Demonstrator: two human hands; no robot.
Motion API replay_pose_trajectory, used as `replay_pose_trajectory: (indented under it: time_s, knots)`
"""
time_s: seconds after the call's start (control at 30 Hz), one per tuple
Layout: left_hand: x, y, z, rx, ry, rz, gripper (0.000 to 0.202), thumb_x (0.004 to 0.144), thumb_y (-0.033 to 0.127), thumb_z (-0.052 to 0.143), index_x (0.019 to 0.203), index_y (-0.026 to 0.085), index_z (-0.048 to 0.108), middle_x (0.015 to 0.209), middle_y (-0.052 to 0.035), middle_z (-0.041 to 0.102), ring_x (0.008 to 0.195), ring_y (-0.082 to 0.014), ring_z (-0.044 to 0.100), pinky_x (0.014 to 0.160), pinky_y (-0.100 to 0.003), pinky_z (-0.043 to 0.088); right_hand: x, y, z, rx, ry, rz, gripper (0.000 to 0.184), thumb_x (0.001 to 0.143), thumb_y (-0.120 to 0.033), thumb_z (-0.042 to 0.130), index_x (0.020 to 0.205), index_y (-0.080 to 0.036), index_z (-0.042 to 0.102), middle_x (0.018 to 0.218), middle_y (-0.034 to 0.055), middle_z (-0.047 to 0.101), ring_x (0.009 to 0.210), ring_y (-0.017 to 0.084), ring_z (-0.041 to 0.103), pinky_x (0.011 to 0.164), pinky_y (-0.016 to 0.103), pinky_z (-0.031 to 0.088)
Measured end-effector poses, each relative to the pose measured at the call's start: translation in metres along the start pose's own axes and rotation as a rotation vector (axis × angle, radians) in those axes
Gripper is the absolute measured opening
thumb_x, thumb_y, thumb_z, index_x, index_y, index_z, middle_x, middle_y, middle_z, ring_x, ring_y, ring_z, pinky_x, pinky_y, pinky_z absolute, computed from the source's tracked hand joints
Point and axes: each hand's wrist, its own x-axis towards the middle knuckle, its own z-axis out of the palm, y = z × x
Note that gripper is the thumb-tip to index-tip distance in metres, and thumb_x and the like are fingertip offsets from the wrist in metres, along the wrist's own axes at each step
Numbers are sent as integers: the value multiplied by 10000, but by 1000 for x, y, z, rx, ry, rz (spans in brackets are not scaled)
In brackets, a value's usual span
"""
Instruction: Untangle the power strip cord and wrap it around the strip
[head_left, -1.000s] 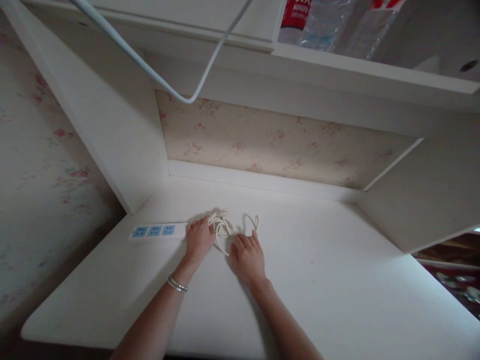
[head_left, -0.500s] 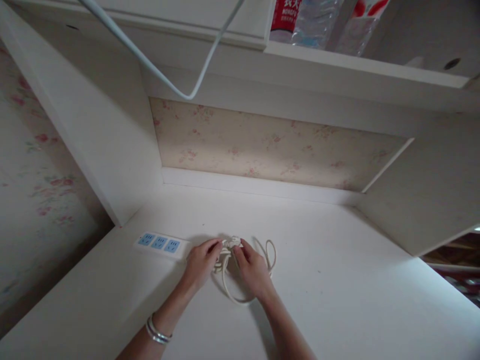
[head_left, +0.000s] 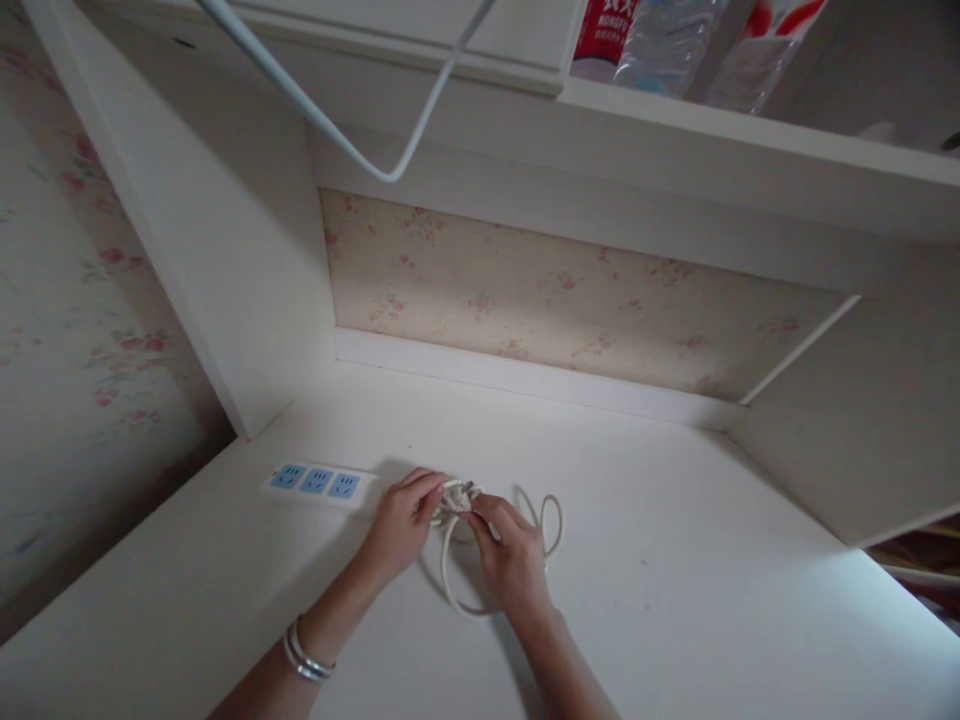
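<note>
Grips clamped, the left hand (head_left: 401, 520) and right hand (head_left: 514, 562) are pinching the coiled cream cable (head_left: 444, 565) at its twelve o'clock; this is bunching its loops.

The cord (head_left: 457, 560) is cream, the power strip (head_left: 319, 484) white with blue sockets, the surface (head_left: 675, 560) white, the wallpaper (head_left: 555, 290) beige with pink roses (faded), the bracelets (head_left: 304, 655) silver.

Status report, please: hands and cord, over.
Left hand and right hand both pinch the coiled white cord on the desk. Power strip close beside left hand.
</note>
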Motion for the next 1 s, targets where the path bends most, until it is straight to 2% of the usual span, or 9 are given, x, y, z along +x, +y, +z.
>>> replay_pose_trajectory:
  time_s: [0.13,0.3,0.4,0.5,0.57,0.63,0.73,0.83,1.0]
  knots:
    - [-3,2,3,72,50,74,285,947,249,382,1057,219,643,1016,-66,647,974,-174,587,872,-305,477,-3,3,4,-119,-25,-141,211,912,-185,506,1057,-253,644,1060,69,690,972,177,642,837,305,515]
    - [-8,2,7,319,194,163,237,926,216,431,993,228,658,1052,-76,579,1027,-200,523,912,-358,434,-7,3,11,-224,-52,-178,216,911,-159,501,986,-248,682,1035,67,703,963,187,651,820,307,518]
    - [-9,4,6,456,199,162,204,917,220,460,978,246,652,956,-54,585,943,-207,516,853,-381,420,-6,3,11,-111,-43,-124,186,909,-190,518,961,-225,693,1012,76,706,939,174,655,817,292,524]
    - [-7,6,3,486,177,155,192,932,225,432,969,214,620,933,-54,594,903,-200,514,813,-364,420,-3,3,9,61,-59,-57,168,896,-235,548,962,-220,701,1033,78,702,975,176,646,867,300,511]
    - [-6,6,2,517,176,150,184,936,231,424,949,203,605,930,-57,599,889,-204,511,806,-365,417,1,4,7,154,-75,20,159,887,-259,561,951,-224,702,1010,66,705,965,180,642,875,310,499]
    - [-5,7,2,572,164,146,174,935,236,425,925,203,595,915,-55,604,868,-210,509,805,-374,411,4,5,7,262,-87,145,131,872,-283,579,890,-214,690,905,47,705,858,167,644,806,295,504]
    - [-4,7,3,614,149,149,187,944,238,403,887,196,576,868,-52,599,830,-207,516,768,-355,421,8,7,12,519,-61,308,123,817,-311,646,806,-207,581,801,12,658,722,135,606,674,255,489]
    - [-4,8,3,631,168,165,192,948,238,397,866,198,566,833,-47,598,807,-199,534,731,-331,426,9,10,16,731,-25,348,279,764,-331,701,810,-230,446,809,-12,618,712,121,582,641,238,468]
    - [-6,11,0,640,187,193,162,934,220,426,869,215,574,805,-36,619,777,-189,568,706,-314,426,8,10,17,620,-41,371,264,784,-371,677,887,-224,482,839,-10,598,694,108,562,616,219,457]
